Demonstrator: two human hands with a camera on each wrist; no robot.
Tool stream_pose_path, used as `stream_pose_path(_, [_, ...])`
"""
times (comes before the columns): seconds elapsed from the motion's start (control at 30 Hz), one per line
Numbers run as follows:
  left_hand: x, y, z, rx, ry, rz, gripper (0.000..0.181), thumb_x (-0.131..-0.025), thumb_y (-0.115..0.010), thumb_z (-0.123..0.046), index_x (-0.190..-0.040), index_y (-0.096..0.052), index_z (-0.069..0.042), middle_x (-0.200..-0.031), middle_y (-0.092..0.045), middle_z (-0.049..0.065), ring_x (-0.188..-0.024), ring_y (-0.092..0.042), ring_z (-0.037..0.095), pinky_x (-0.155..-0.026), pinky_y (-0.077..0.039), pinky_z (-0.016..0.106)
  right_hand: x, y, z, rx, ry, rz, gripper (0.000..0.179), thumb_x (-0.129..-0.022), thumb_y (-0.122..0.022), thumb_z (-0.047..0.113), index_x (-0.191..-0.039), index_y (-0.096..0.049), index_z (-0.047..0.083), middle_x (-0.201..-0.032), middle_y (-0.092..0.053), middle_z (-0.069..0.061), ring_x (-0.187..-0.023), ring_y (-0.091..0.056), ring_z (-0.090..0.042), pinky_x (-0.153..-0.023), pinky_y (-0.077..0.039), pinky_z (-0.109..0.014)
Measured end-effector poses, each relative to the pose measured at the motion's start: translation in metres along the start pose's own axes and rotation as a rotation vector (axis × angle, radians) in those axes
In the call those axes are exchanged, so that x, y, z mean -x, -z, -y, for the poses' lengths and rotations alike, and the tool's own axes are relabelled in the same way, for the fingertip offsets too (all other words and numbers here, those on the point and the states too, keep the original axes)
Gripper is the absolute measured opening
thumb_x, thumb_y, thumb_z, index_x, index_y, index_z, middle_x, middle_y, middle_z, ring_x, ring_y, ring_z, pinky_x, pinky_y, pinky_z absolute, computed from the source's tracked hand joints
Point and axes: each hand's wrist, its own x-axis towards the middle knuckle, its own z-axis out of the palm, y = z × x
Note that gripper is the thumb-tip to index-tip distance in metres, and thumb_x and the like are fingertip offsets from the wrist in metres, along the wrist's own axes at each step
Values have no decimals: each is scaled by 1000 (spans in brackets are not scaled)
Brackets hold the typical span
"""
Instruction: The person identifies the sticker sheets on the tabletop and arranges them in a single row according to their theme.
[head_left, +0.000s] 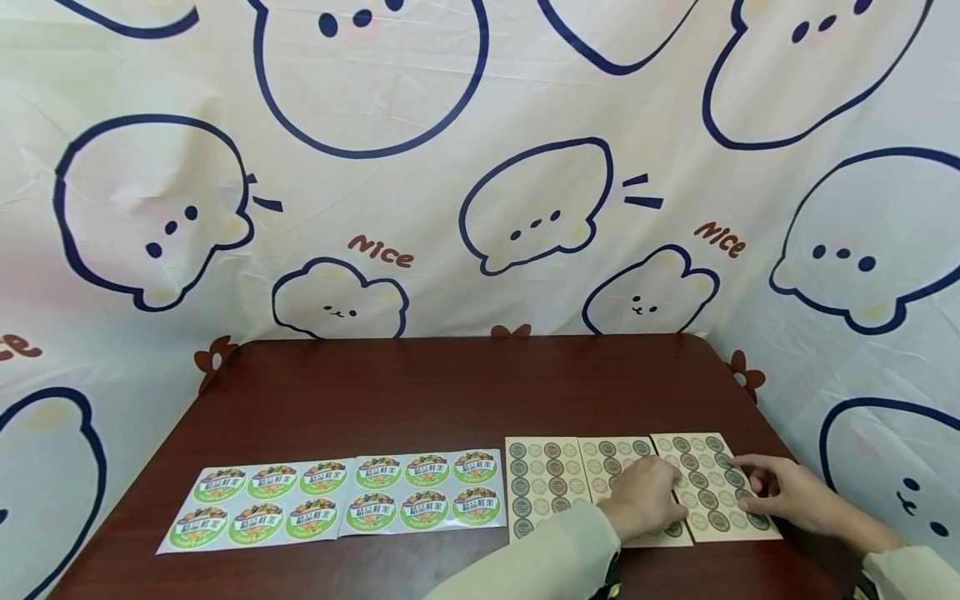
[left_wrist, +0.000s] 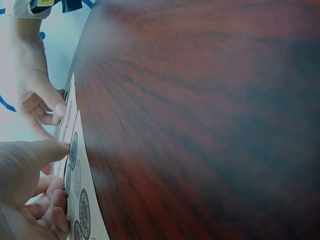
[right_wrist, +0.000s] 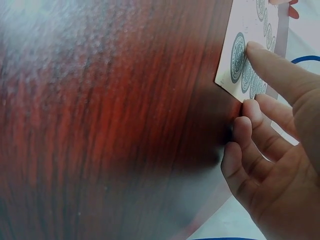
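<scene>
Three cream sheets of round seal-like stickers lie side by side: a left sheet (head_left: 536, 479), a middle sheet (head_left: 600, 475) and a right sheet (head_left: 708, 479). My left hand (head_left: 643, 498) rests over the middle sheet, its fingertips at the seam with the right one. In the left wrist view its thumb (left_wrist: 52, 150) is stretched onto the paper, the other fingers loosely bent. At the right sheet's outer edge is my right hand (head_left: 798, 493). The right wrist view shows its thumb (right_wrist: 272, 65) lying on a printed circle, with the index fingertip beside the border.
Left of the cream sheets lie two white sheets of green oval fruit labels, a left label sheet (head_left: 255, 529) and a right label sheet (head_left: 397, 496). All lie on a dark red-brown table (head_left: 450, 392). A cartoon-printed cloth (head_left: 427, 200) hangs behind and at both sides.
</scene>
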Motion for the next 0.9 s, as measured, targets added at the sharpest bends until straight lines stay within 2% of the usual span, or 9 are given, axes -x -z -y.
stream_pose_path(0.3, [1,0,1,24,-11,-5,40,-83,-81,-45,-120,-74,-32,-112,-68,-18,-101,-62,-3,-79,-49,14,0,2,-5,1,18,12,67,-83,-82,29,-131,-57,-12,-81,-50,0,-58,-41,0,-53,-38,-22])
stream_pose_path(0.43, [1,2,1,95,2,9,40,-85,-80,-42,-123,-73,-32,-102,-66,-19,-89,-57,-6,-71,-45,13,2,1,-5,-4,41,-3,61,-85,-81,27,-129,-59,-10,-82,-51,1,-58,-42,0,-53,-39,-22])
stream_pose_path(0.57, [1,7,0,167,5,20,35,-89,-76,-39,-123,-73,-31,-92,-64,-19,-73,-48,-7,-61,-40,12,3,1,-1,24,41,-60,49,-88,-78,23,-125,-63,-6,-82,-52,4,-59,-43,1,-54,-39,-22])
stream_pose_path(0.7, [1,13,0,190,0,10,27,-93,-72,-37,-118,-74,-32,-90,-65,-21,-69,-48,-8,-59,-38,11,1,0,7,53,17,-137,39,-91,-75,22,-120,-67,-2,-79,-54,6,-59,-44,2,-54,-39,-22])
stream_pose_path(0.9, [3,20,4,256,-1,15,22,-94,-67,-31,-114,-75,-29,-88,-63,-18,-66,-47,-7,-58,-39,12,-3,-4,17,78,94,-266,29,-91,-75,19,-113,-71,0,-74,-55,12,-56,-42,3,-51,-37,-22])
